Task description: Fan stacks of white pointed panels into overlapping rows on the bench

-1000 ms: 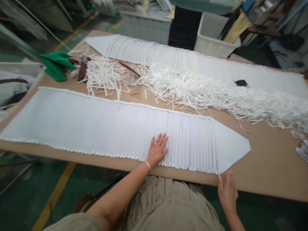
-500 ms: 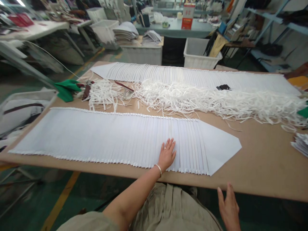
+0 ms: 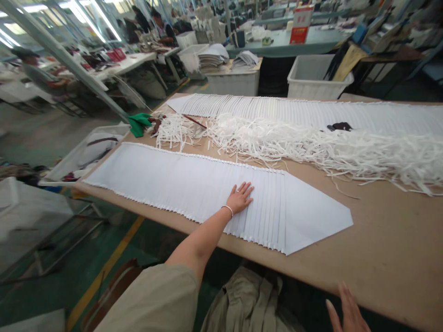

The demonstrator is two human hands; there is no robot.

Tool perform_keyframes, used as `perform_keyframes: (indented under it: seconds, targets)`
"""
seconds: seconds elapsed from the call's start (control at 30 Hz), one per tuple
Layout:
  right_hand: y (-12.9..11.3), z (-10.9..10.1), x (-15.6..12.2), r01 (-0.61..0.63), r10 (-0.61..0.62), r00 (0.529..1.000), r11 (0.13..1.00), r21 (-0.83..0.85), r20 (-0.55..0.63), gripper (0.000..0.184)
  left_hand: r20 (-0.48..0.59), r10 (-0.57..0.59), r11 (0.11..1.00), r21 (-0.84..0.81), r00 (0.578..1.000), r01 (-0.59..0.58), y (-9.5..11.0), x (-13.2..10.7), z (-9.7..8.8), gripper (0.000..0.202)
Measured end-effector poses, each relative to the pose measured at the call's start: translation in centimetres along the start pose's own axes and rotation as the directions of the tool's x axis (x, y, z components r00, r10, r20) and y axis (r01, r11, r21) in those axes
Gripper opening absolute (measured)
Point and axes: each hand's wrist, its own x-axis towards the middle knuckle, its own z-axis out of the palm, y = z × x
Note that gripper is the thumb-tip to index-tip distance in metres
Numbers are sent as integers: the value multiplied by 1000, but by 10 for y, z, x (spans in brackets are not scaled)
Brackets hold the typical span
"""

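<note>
A long row of overlapping white sheets [image 3: 166,170] lies fanned out across the brown table [image 3: 387,235], with a wide pointed sheet face at its right end. My left hand [image 3: 239,197], with a ring and a bracelet, rests flat on the fanned sheets, fingers spread. At the lower right, my right hand [image 3: 348,311] hovers by the table's front edge with its fingers stretched and thumb apart; it holds nothing, and part of it is cut off by the frame.
Behind the row lies a heap of thin white strips [image 3: 277,138], with a dark small item [image 3: 341,126] on it. A second fanned row [image 3: 249,105] runs along the far edge. Green cloth [image 3: 139,124] sits at the left corner. White bins [image 3: 318,85] stand beyond; people sit working far left.
The view has swung to the left, bringing more of the workshop in. My left hand stays on the sheets. My right hand appears lower and farther right in the frame.
</note>
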Motion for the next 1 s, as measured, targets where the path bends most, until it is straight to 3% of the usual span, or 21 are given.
perform_keyframes:
  seconds: [0.07, 0.17, 0.3, 0.43, 0.57, 1.0]
  targets:
    - [-23, 3, 45, 183, -177, 978, 982, -43, 113, 79, 6, 32, 999, 14, 999, -32, -4, 2, -3, 62]
    - [-76, 21, 115, 382, -351, 913, 916, -126, 209, 70, -10, 77, 997, 29, 997, -77, -13, 4, -3, 66]
    - [-145, 51, 196, 490, -420, 858, 842, -225, 297, 67, -44, 95, 995, 13, 995, -94, -21, 4, 3, 68]
    - [-176, 70, 246, 542, -424, 817, 795, -271, 390, 71, -49, 97, 995, -17, 994, -98, -27, 5, 5, 67]
    - [-179, 77, 262, 560, -408, 796, 776, -291, 447, 73, -35, 98, 994, -47, 995, -99, -31, 7, 3, 66]
    - [-192, 78, 262, 574, -434, 783, 780, -249, 445, 74, 0, 100, 985, -144, 995, -98, -36, 10, 6, 65]
